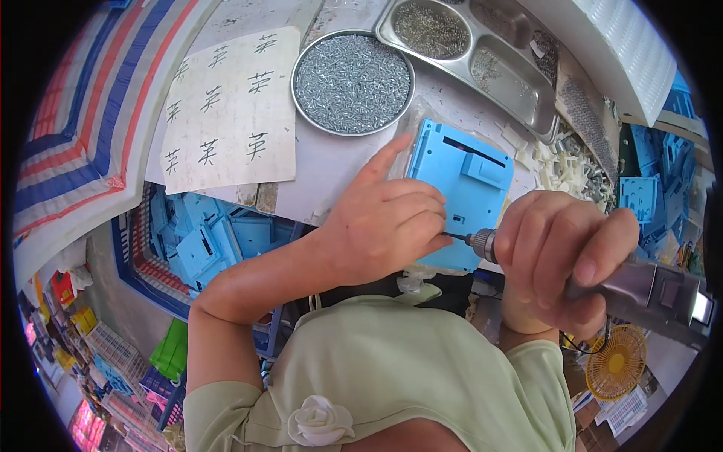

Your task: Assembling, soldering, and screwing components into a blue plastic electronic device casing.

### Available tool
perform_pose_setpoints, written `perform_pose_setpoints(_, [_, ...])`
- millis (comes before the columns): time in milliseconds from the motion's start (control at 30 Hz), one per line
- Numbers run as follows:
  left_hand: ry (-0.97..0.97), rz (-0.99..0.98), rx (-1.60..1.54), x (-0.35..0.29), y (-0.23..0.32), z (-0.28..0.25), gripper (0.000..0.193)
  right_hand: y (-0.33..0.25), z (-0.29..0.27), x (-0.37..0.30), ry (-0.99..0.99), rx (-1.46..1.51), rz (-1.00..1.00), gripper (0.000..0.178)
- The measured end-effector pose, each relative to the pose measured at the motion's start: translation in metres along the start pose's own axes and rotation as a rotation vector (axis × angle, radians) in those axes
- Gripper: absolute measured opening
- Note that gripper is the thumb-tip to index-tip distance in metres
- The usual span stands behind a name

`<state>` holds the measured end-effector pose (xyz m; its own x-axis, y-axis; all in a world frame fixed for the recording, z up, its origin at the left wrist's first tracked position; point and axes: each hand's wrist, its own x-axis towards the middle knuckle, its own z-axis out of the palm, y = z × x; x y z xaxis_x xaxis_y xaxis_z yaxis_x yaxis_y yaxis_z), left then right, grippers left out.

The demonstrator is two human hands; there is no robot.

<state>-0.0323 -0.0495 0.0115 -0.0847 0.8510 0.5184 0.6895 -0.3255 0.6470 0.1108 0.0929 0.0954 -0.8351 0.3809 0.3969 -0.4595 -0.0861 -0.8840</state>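
A light-blue plastic panel (461,169) with a slot and a raised block lies on clear wrap on the table in front of me. My left hand (388,211) grips its left side, index finger stretched along the edge and the other fingers curled over the face. An electric screwdriver (648,297) with a dark grey body is wrapped in my right hand (561,252). From its ribbed metal chuck (482,242) the bit points left, its end beside my left fingertips. Whether a screw sits at the bit is hidden by those fingers.
Beyond the panel stand a round metal dish (354,83) of screws and a steel compartment tray (520,94) of small parts. White plastic pieces (565,169) lie right. A handwritten sheet (230,113) lies left, above a crate (139,267) of blue panels. A yellow basket (617,361) sits lower right.
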Motion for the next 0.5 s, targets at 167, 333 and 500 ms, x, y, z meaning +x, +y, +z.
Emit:
perform_pose_setpoints(167, [0.291,-0.279,-0.065,0.004,-0.022,-0.023,0.013,0.017,-0.021,0.028,0.002,-0.129,-0.157,0.016])
perform_pose_setpoints(333, [0.113,-0.149,0.043,-0.013,-0.02,-0.003,0.025,0.057,-0.025,0.054,0.001,-0.085,-0.156,0.017])
perform_pose_setpoints(500, [0.049,-0.037,0.033,-0.009,-0.013,0.003,0.028,0.079,-0.022,0.055,0.11,-0.014,-0.176,0.02])
